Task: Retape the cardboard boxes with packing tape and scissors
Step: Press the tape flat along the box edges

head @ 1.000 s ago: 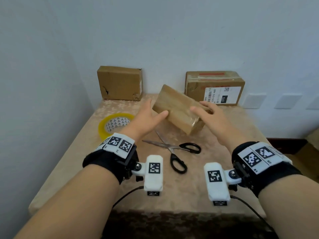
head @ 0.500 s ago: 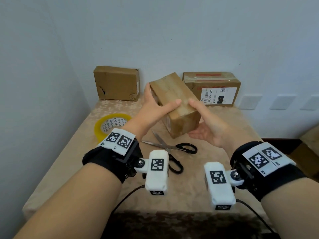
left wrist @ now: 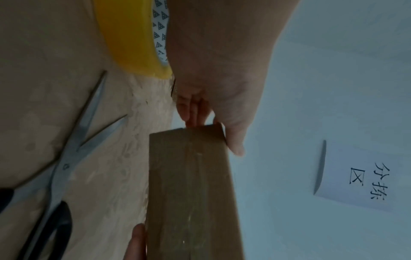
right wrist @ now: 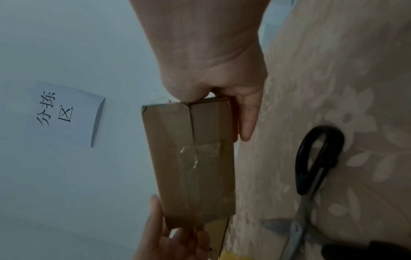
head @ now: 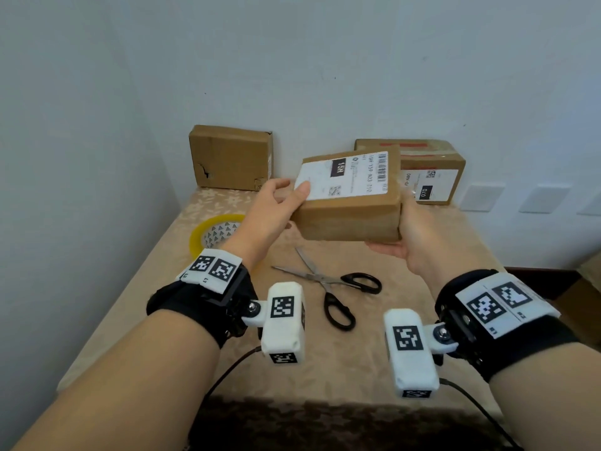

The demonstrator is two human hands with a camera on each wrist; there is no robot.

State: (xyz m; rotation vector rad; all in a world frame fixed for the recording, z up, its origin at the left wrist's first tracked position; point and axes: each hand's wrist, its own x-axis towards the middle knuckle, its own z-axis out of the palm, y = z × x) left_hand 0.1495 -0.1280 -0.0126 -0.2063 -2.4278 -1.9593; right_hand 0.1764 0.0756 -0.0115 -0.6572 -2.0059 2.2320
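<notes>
Gripping the box [head: 349, 219] at opposite ends, left hand [head: 271, 213] and right hand [head: 411, 236] hold it above scissors [head: 331, 284]; tape [head: 214, 232] lies beside left hand.

Both arms reach forward, side by side, bare below black wrist bands. Left hand [head: 271, 206] out in front, thumb lying flat on top of what it holds, other fingers [left wrist: 192, 112] tucked under far end. Right hand [head: 411, 236] turned palm up and inward, cupped under and against other end, fingers [right wrist: 246, 121] stretched along far side. Both hands raised at same height, a little apart, each with firm grip.
</notes>
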